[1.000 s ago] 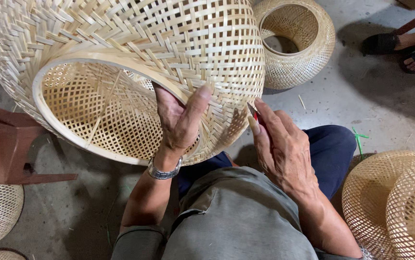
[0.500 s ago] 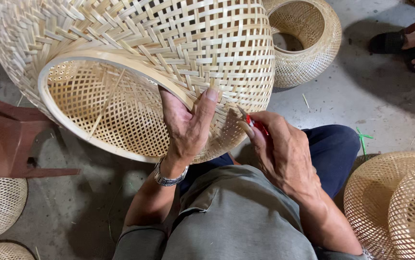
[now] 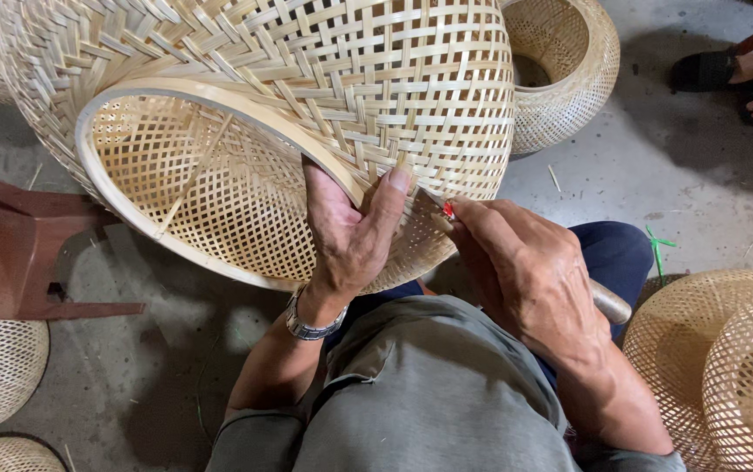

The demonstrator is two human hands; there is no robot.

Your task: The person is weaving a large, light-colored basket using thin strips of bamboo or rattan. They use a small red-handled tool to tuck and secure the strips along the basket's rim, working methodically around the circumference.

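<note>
Two hands work the rim of a large, pale woven bamboo basket (image 3: 307,114) tipped on its side above the lap.
The left hand (image 3: 350,232) clasps the rim, fingers closed on it; the right hand (image 3: 525,262) grips a small red-tipped tool (image 3: 448,210) against the weave.

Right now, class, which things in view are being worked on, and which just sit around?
In hand:
large woven basket
left hand gripping its rim
right hand with small red-tipped tool

Lying about:
round basket behind
brown stool
baskets at right
</note>
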